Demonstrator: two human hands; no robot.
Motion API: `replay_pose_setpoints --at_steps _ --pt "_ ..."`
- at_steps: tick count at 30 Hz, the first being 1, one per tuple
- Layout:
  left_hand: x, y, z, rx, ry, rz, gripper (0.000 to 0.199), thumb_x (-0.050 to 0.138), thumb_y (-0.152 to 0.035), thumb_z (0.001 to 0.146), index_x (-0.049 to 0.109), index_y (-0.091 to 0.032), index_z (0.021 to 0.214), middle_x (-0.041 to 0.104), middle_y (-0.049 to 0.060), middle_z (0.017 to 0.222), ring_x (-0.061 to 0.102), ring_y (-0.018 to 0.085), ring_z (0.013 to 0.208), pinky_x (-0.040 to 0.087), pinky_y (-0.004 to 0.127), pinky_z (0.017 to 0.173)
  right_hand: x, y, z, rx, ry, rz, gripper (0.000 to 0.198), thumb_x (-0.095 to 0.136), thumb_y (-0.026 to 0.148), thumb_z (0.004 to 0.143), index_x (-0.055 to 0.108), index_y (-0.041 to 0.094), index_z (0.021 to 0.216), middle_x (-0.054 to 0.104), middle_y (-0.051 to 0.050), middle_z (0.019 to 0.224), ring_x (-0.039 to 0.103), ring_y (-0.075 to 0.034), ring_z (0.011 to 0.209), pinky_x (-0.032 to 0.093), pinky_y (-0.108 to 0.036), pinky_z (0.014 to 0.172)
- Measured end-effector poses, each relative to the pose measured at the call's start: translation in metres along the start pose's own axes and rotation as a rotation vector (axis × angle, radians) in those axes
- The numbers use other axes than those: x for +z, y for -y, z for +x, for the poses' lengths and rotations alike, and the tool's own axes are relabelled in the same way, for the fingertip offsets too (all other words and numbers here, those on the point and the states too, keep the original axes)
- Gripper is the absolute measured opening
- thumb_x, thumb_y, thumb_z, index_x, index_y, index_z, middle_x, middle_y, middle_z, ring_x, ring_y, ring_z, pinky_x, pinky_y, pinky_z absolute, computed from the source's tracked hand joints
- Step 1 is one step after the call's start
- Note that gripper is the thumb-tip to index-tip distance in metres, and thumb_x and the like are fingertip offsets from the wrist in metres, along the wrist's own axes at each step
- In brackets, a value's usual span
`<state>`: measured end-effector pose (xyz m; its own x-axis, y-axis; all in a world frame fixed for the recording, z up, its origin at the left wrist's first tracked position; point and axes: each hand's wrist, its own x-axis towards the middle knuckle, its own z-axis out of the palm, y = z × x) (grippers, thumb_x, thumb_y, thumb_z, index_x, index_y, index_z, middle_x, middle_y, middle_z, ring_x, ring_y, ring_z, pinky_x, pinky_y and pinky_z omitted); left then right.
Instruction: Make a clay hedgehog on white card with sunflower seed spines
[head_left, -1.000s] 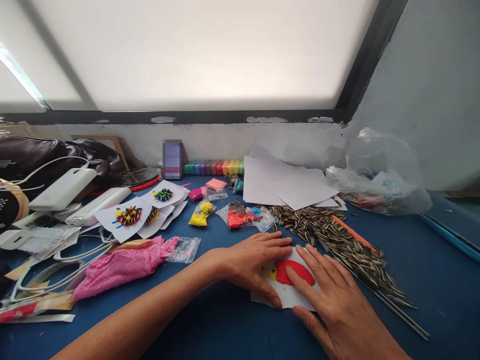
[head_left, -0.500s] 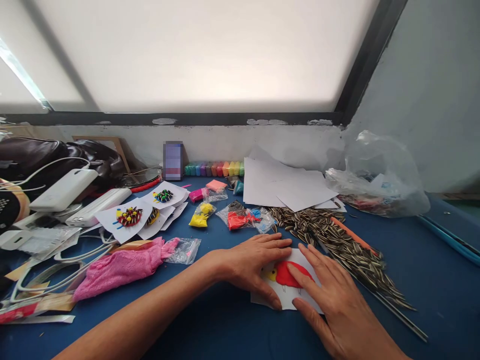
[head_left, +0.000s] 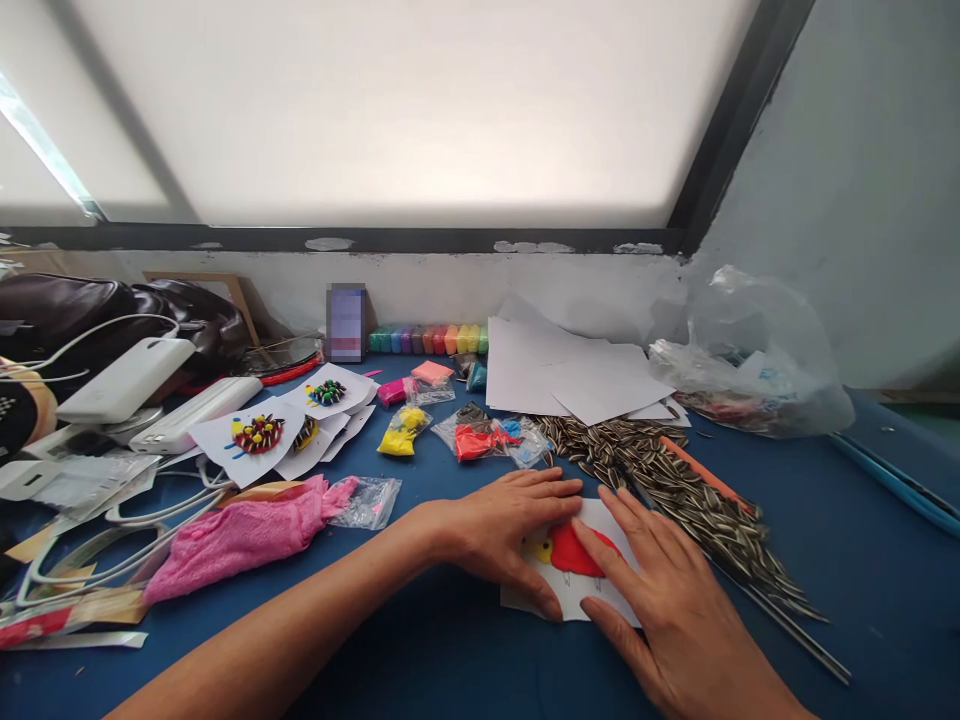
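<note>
A small sheet of white paper (head_left: 574,607) lies on the blue table, bearing a drawn animal with a flat red clay body (head_left: 574,552) and a yellow clay head (head_left: 538,549). Two drawn legs show beneath the body. My left hand (head_left: 510,530) rests spread over the paper's left side, its thumb on the lower part and its fingers across the top. From the right, my right hand (head_left: 656,580) reaches over the sheet with fingers apart, the index fingertip touching the red clay. Its palm hides the paper's right side.
Sunflower seeds (head_left: 675,490) with an orange stick (head_left: 709,472) lie beyond my right hand. Bagged red clay (head_left: 480,440), yellow clay (head_left: 401,432) and blank paper (head_left: 562,365) sit farther back. Finished seed pictures (head_left: 257,437), a pink cloth (head_left: 240,535) and cables are left.
My right index fingertip has shifted slightly up and left on the red clay. My left hand stays in place on the paper.
</note>
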<state>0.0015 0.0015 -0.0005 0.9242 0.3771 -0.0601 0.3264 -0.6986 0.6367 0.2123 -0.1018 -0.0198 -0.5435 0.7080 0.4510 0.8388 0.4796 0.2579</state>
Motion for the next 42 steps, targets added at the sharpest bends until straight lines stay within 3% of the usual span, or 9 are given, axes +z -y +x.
replay_pose_setpoints --at_steps 17,26,42 --pt "0.001 0.001 0.0 -0.012 0.012 0.019 0.104 0.069 -0.068 0.069 0.029 -0.015 0.15 0.019 0.01 0.159 0.01 0.028 0.148 0.01 0.044 0.121 0.001 -0.001 -0.012 -0.042 -0.06 -0.064 0.039 0.049 0.039 0.091 0.068 0.017 0.117 0.06 -0.022 0.13 0.05 -0.035 0.123 0.042 -0.049 0.092" --pt "0.003 0.004 0.002 0.002 0.001 0.019 0.105 0.069 -0.069 0.069 0.03 -0.013 0.149 0.019 0.011 0.158 0.008 0.029 0.148 0.011 0.045 0.121 -0.002 -0.004 -0.015 0.0 -0.048 0.014 0.041 0.051 0.039 0.092 0.065 0.014 0.121 0.051 -0.025 0.137 0.043 -0.036 0.127 0.042 -0.049 0.092" --pt "0.003 0.005 0.001 0.003 0.002 0.019 0.103 0.07 -0.067 0.069 0.03 -0.016 0.149 0.018 0.01 0.159 0.008 0.03 0.148 0.011 0.047 0.12 -0.001 0.001 -0.012 -0.069 -0.037 0.074 0.038 0.056 0.039 0.089 0.064 0.022 0.122 0.049 -0.022 0.139 0.039 -0.034 0.134 0.037 -0.049 0.096"
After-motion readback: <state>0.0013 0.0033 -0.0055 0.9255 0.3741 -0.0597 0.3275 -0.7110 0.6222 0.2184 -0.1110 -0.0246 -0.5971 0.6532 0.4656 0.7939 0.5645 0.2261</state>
